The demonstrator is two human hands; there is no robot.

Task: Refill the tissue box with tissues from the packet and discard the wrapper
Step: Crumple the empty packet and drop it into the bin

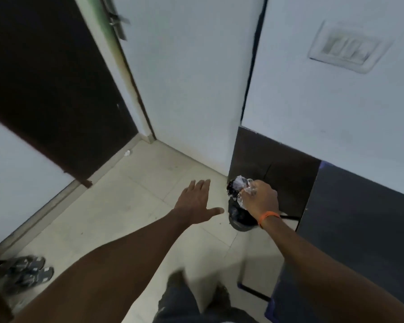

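Wrapper (244, 187): clear plastic film, crumpled into a small glossy wad with white highlights; no print legible. Located in the grasp of the right hand (261, 198), directly above the waste bin (239, 215).

Right hand: fingers curled closed around the wrapper, back of the hand toward the camera; part of the film protrudes past the fingers to the left. An orange wristband (269, 216) circles the wrist.

Left hand (197, 201): fully open, palm down, fingers straight and together, thumb spread to the right; holding nothing. It hovers over the floor just left of the bin, not touching it.

Waste bin: small, dark, lined with a black glossy bag; stands on the floor at the corner of a dark panel (275, 169) beneath the white wall. Largely hidden by the right hand and wrapper.

Floor (117, 197): pale tiles. A small white scrap (127, 153) lies near the foot of the dark brown door (56, 94).

Sandals (27, 272): a grey pair, side by side at lower left.

Switch plate (349, 48): white, on the wall at upper right, blurred.
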